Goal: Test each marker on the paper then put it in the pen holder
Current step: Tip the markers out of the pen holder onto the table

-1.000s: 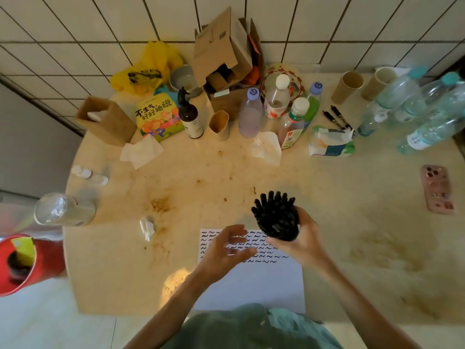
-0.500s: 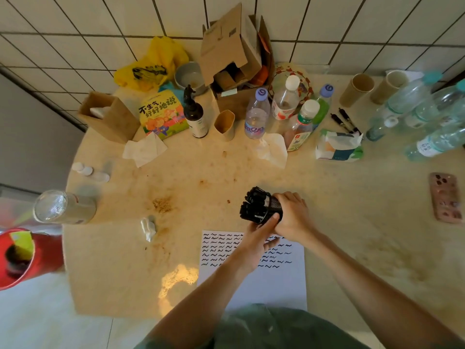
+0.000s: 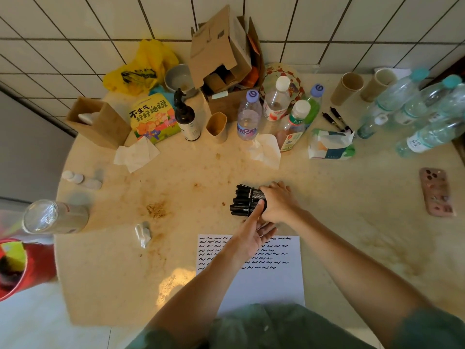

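The right hand sits at the centre of the frame with its fingers curled round the black mesh pen holder. The holder lies tipped on its side, mouth toward the left of the frame. A bundle of black markers projects from the mouth, parallel to the table. The left hand is just below the holder, reaching up from the lower centre. Its thumb is extended and touches the lower wall of the mesh; its other fingers are loosely bent under the right hand and grip nothing that can be made out.

Directly below both hands lies the white paper, in the lower centre of the frame. Its upper half carries rows of short black wavy test strokes; its lower half is blank. The left forearm crosses its upper left corner.

Further out:
- Left of the paper: a small crumpled wrapper.
- Left edge of the frame: a clear glass jar lying on its side, above a red bucket.
- Right edge: a pink phone, flat on the table.
- Upper right: two loose black pens beside a tissue pack, with clear water bottles and two paper cups beyond.
- Upper centre: an open cardboard box against the tiled wall, with several capped drink bottles in front.
- Upper left: a dark pump bottle, a colourful book and a brown paper bag
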